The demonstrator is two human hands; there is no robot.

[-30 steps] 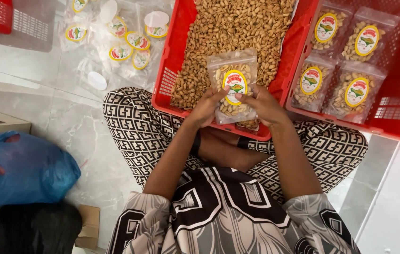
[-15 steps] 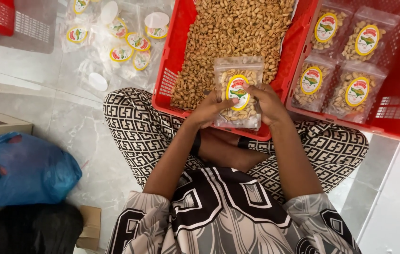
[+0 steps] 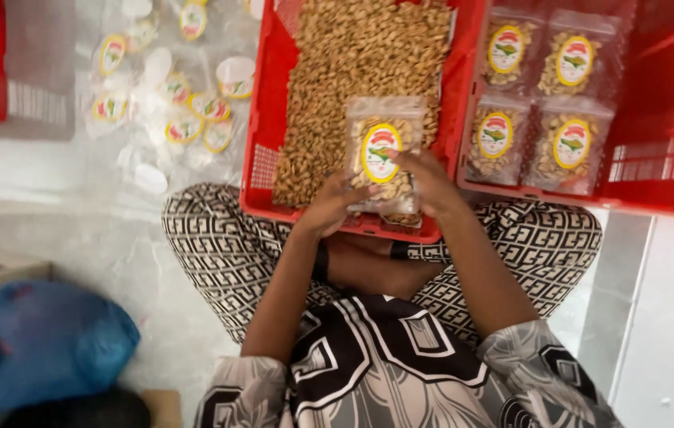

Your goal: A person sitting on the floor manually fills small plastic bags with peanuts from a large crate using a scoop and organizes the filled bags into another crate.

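Seen from above, sitting cross-legged on the pale floor (image 3: 99,254) in black-and-white patterned clothes. Clear plastic pouch (image 3: 383,154) of nuts with an oval label, held upright over the near edge of the red crate (image 3: 262,170) full of loose nuts (image 3: 353,71). Left hand (image 3: 335,208) closed around the pouch's lower left corner, right hand (image 3: 430,181) closed on its right side, thumb across the front; both grips clamped on the pouch, so neither free. Pouch looking already filled; impossible to tell whether its top is sealed. Just to the right, touching the first crate, a second red crate (image 3: 654,170) with four filled, labelled pouches (image 3: 539,95) lying flat in two rows, and much bare room beside them. To the left on the floor, a loose heap of empty labelled pouches (image 3: 170,103), well apart from the hands. In the near left corner, a blue plastic bag (image 3: 51,345). By judgement, only a small part packed: four pouches done, one in hand, many empty ones and a big bed of nuts left.
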